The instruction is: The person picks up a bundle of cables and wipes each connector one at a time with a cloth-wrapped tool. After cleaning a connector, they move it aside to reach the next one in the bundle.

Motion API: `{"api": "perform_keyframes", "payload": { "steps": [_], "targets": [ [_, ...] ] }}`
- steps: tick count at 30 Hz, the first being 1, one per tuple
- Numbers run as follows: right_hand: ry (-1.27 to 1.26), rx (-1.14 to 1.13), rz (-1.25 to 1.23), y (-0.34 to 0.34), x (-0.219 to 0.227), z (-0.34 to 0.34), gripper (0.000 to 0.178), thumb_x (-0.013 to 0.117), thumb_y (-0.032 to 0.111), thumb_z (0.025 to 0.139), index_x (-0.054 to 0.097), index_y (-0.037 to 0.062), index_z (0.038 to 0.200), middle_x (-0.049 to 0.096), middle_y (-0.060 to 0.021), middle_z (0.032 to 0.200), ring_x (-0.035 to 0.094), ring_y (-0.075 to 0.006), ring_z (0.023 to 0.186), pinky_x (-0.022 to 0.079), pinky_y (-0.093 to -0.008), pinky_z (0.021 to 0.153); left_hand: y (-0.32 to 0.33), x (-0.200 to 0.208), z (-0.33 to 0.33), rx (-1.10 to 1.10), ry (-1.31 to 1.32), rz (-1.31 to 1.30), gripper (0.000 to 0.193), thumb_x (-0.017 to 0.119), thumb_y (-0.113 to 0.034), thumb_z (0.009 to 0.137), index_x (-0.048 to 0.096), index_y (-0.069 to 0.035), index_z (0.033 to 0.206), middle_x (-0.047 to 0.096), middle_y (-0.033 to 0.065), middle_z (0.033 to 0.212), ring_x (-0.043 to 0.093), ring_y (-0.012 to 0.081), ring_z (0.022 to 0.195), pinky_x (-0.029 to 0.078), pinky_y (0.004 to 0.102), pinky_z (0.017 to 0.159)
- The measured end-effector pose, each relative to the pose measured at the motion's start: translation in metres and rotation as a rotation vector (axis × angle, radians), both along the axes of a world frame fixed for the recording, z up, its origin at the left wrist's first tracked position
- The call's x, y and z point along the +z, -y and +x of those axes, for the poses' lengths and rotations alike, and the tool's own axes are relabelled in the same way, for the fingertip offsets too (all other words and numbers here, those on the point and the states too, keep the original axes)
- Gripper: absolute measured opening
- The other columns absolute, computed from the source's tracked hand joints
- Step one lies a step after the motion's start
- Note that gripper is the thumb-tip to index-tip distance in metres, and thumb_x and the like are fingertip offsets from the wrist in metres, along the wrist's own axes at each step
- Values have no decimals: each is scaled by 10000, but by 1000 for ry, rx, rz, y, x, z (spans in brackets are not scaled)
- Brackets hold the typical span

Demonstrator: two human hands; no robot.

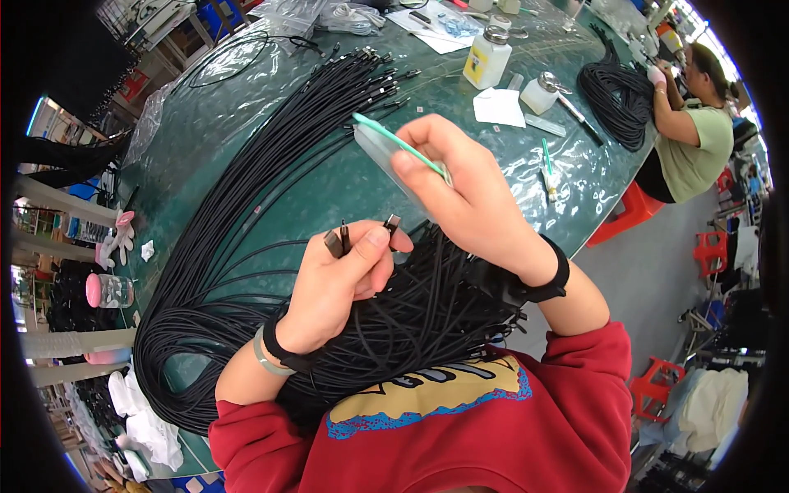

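Observation:
My left hand (341, 275) is closed around the ends of several black cables. A metal-tipped cable plug (392, 222) sticks up by the thumb, and other dark plugs (335, 243) show beside the fingers. Up and to the right, my right hand (460, 185) pinches a thin green strip with a translucent, film-like piece (382, 156) along it; its exact kind is unclear. The strip's tip is over the loose cables, apart from the left hand's plugs. A large bundle of black cables (238, 189) curves from the far side round to the left, and more cables (427, 304) pile up under my hands.
Farther back on the green tabletop (329, 197) stand a white bottle (486, 57) and a smaller pump bottle (541, 92). Paper (499, 107) and a marker (579, 119) lie nearby. At the right, a person (699, 123) sits by another cable coil (616, 103). A pink-lidded jar (109, 291) stands left.

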State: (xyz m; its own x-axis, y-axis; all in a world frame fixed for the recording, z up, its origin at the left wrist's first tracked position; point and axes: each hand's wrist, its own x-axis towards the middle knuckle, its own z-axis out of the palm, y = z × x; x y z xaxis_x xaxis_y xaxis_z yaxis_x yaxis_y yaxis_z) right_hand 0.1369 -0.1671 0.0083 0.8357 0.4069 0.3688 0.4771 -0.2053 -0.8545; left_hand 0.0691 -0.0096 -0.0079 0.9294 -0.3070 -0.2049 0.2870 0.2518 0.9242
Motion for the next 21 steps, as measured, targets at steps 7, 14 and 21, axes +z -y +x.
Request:
{"api": "perform_keyframes", "payload": {
  "steps": [7,14,21],
  "targets": [
    [204,186,-85,-1,0,-9,183,559,81,788,460,9,923,539,-54,635,506,-112,562,396,-238,522,-9,-7,4,-144,-191,-406,273,438,-217,881,533,39,865,388,-26,487,256,28,403,165,187,369],
    [191,145,-261,34,-3,-8,180,544,66,796,457,21,948,536,-27,666,486,-75,615,384,-211,570,-5,-11,12,-90,-95,-299,309,438,-245,883,530,34,980,438,-29,592,373,41,512,299,193,460],
    [153,24,-78,35,4,-16,163,523,94,820,455,25,950,520,-10,703,463,-60,630,358,-192,567,0,-20,16,151,-30,-15,357,427,-263,891,485,-24,1150,461,-47,748,444,67,722,390,232,681]
  ]
}}
